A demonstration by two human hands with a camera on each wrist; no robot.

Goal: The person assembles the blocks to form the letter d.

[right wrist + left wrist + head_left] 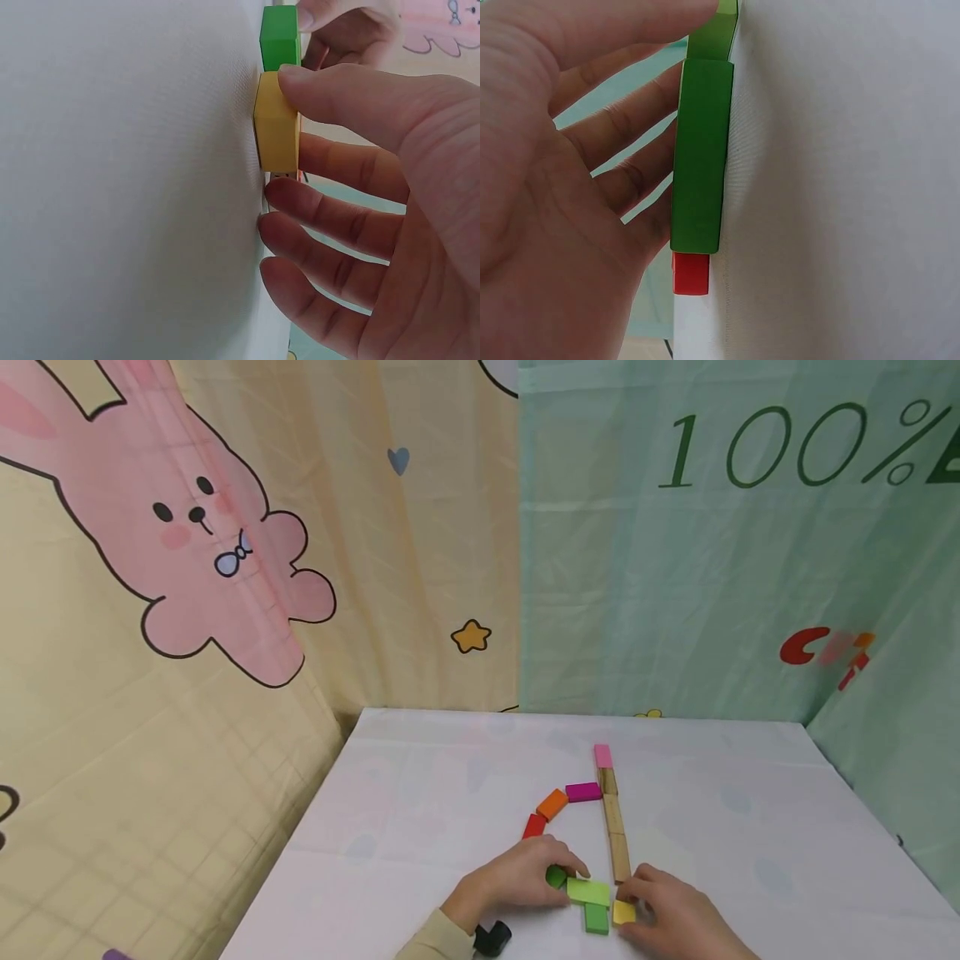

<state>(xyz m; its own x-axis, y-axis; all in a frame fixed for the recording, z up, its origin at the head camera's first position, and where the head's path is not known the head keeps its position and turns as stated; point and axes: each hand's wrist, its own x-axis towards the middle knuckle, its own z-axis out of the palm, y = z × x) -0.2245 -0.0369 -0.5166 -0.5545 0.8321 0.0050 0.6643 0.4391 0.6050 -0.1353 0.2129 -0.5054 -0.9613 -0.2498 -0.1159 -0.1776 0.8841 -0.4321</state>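
**Two hands close on a line of coloured blocks at the table's near edge**

From my remote seat, the head view shows a white cloth-covered table [420, 793] with a curved run of small painted wooden blocks. My left hand [517, 881] lies at about 7 o'clock from the table's middle, fingers gently bent over a dark green rectangular block [556, 877] and touching a flat lime-green rectangular block [588, 891] just beside it; the left wrist view shows the fingers resting along the blocks rather than clamped round them, so I call that hand relaxed. My right hand [675, 918], at about 5 o'clock, pinches a small yellow square block [624, 912] between thumb and fingers; the right wrist view shows the thumb on top of it and the other fingers spread below. That yellow block sits on the cloth, just beside a mid-green rectangular block [597, 918] at 6 o'clock, which lies below the lime-green one.

Farther up, toward 12 o'clock, a red block [534, 825], an orange block [552, 804] and a magenta block [582, 792] arc away from my left hand. A row of plain wooden strips [615, 827] runs up to a pink block [602, 756]. A small black object [492, 937] lies by my left sleeve [431, 943].
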